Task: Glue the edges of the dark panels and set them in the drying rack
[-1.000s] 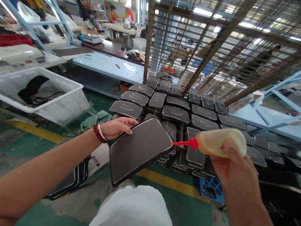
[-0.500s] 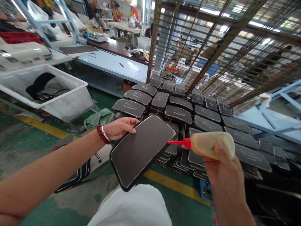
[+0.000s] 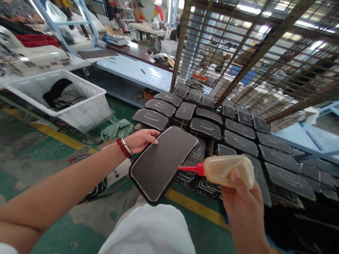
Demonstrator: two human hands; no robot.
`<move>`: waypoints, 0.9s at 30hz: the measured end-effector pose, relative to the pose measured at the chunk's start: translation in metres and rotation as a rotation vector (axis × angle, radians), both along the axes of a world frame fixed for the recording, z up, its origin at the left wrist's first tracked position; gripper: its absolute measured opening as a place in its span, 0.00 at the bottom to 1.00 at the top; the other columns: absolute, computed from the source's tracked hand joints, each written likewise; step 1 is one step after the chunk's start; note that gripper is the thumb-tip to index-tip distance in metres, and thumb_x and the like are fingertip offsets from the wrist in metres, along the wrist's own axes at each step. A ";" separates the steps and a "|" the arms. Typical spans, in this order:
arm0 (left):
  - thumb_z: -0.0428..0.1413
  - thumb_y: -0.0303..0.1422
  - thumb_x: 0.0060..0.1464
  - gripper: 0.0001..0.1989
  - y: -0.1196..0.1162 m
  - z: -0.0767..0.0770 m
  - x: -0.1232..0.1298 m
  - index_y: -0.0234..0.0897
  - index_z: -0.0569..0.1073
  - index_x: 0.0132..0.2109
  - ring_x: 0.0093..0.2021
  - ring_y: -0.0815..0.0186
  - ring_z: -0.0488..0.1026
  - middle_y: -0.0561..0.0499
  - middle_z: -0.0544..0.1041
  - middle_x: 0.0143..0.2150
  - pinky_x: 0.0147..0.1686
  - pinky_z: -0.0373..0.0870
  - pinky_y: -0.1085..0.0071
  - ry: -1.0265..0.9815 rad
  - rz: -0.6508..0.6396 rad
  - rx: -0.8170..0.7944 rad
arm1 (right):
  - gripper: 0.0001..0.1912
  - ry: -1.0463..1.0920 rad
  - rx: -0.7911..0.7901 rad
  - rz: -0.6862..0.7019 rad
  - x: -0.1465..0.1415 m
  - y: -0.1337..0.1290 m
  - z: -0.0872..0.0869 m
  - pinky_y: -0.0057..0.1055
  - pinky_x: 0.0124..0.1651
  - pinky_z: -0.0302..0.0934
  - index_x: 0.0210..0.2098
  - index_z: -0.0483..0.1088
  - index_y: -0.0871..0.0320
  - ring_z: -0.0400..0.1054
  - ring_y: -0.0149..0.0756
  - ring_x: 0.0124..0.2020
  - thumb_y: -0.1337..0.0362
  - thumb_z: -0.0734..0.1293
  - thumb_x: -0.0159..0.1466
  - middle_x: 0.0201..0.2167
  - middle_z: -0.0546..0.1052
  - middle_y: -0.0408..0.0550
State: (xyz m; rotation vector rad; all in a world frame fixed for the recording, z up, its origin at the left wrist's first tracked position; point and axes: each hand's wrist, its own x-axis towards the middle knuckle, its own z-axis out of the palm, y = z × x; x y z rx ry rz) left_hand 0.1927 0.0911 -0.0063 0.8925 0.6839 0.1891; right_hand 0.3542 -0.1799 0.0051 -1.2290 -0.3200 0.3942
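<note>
My left hand (image 3: 144, 140) grips the upper left edge of a dark rounded panel (image 3: 162, 164), thumb on its face. A thin pale line runs along the panel's border. In my right hand (image 3: 242, 190) lies a squeeze bottle (image 3: 229, 171) of yellowish liquid, held sideways with its red nozzle (image 3: 191, 169) pointing left. The nozzle's tip is at the panel's right edge; whether it touches cannot be told. Beyond the panel, many similar dark panels (image 3: 209, 128) lie in rows on a wire rack, several bearing glossy curved streaks.
A raised wire grid (image 3: 238, 46) leans over the rack. To the left stand a white bin (image 3: 87, 114) with dark pieces and a sewing machine (image 3: 39, 56). A green cloth (image 3: 118, 129) lies beside the rack. A person (image 3: 140, 17) is at a far table.
The bottle in my right hand has moved left and slightly down, its nozzle further down the panel's right edge. The panel is slightly higher and to the right; the surroundings have shifted right in view.
</note>
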 end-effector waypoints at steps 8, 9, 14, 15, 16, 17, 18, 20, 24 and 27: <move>0.56 0.15 0.37 0.16 0.007 -0.008 0.000 0.28 0.77 0.36 0.24 0.62 0.77 0.44 0.80 0.29 0.26 0.78 0.67 -0.006 0.027 -0.010 | 0.24 -0.010 0.006 0.118 -0.020 0.000 0.006 0.53 0.50 0.68 0.52 0.68 0.57 0.73 0.52 0.46 0.59 0.73 0.59 0.46 0.77 0.58; 0.56 0.15 0.37 0.15 0.007 -0.008 0.000 0.28 0.77 0.36 0.24 0.62 0.77 0.44 0.80 0.29 0.25 0.78 0.67 -0.002 0.041 -0.006 | 0.24 -0.016 0.003 0.134 -0.022 -0.001 0.006 0.54 0.49 0.68 0.52 0.67 0.57 0.73 0.53 0.46 0.59 0.73 0.59 0.46 0.77 0.59; 0.54 0.14 0.38 0.13 0.009 -0.006 0.000 0.28 0.75 0.34 0.23 0.62 0.77 0.45 0.79 0.26 0.24 0.77 0.68 0.030 0.101 -0.002 | 0.27 -0.017 -0.022 0.163 -0.031 -0.004 0.007 0.56 0.50 0.67 0.54 0.66 0.56 0.72 0.55 0.48 0.58 0.73 0.59 0.44 0.77 0.60; 0.54 0.14 0.38 0.13 0.009 -0.005 -0.001 0.28 0.75 0.33 0.23 0.63 0.77 0.45 0.79 0.25 0.24 0.77 0.69 0.036 0.115 -0.005 | 0.27 -0.010 -0.027 0.166 -0.032 -0.004 0.007 0.56 0.50 0.67 0.55 0.65 0.56 0.72 0.55 0.48 0.58 0.73 0.59 0.44 0.77 0.60; 0.54 0.14 0.39 0.12 0.010 -0.003 -0.001 0.29 0.74 0.33 0.22 0.63 0.77 0.46 0.78 0.25 0.23 0.77 0.69 0.040 0.129 -0.008 | 0.27 -0.004 -0.027 0.169 -0.034 -0.005 0.008 0.56 0.50 0.66 0.55 0.65 0.56 0.72 0.55 0.48 0.58 0.73 0.59 0.44 0.77 0.60; 0.53 0.14 0.39 0.12 0.010 -0.002 -0.001 0.29 0.74 0.32 0.22 0.63 0.77 0.46 0.78 0.24 0.23 0.77 0.69 0.044 0.145 -0.013 | 0.28 0.000 -0.025 0.170 -0.035 -0.006 0.008 0.56 0.50 0.66 0.55 0.65 0.56 0.72 0.55 0.48 0.57 0.73 0.58 0.44 0.77 0.60; 0.53 0.14 0.39 0.12 0.010 0.000 -0.002 0.29 0.74 0.32 0.22 0.63 0.77 0.47 0.78 0.24 0.22 0.77 0.69 0.046 0.165 -0.018 | 0.28 0.003 -0.023 0.170 -0.036 -0.006 0.008 0.56 0.50 0.66 0.55 0.65 0.57 0.72 0.56 0.48 0.57 0.73 0.58 0.44 0.77 0.60; 0.52 0.14 0.39 0.13 0.011 0.002 -0.003 0.29 0.74 0.32 0.21 0.63 0.76 0.46 0.78 0.23 0.21 0.76 0.70 0.039 0.217 -0.022 | 0.28 0.003 -0.021 0.161 -0.036 -0.007 0.007 0.56 0.50 0.67 0.55 0.66 0.57 0.72 0.56 0.48 0.57 0.74 0.58 0.45 0.77 0.60; 0.50 0.13 0.40 0.16 0.011 0.004 -0.008 0.28 0.76 0.36 0.21 0.62 0.77 0.45 0.80 0.26 0.22 0.77 0.70 -0.019 0.336 -0.078 | 0.28 -0.002 -0.014 0.120 -0.030 -0.008 0.003 0.56 0.49 0.68 0.56 0.66 0.57 0.71 0.56 0.49 0.58 0.73 0.58 0.46 0.76 0.59; 0.50 0.13 0.42 0.19 0.007 0.002 -0.011 0.26 0.76 0.41 0.22 0.61 0.78 0.45 0.80 0.25 0.22 0.77 0.70 -0.042 0.445 -0.176 | 0.26 -0.021 0.015 0.056 -0.024 -0.007 0.001 0.55 0.49 0.68 0.56 0.66 0.57 0.71 0.56 0.50 0.59 0.72 0.60 0.47 0.76 0.59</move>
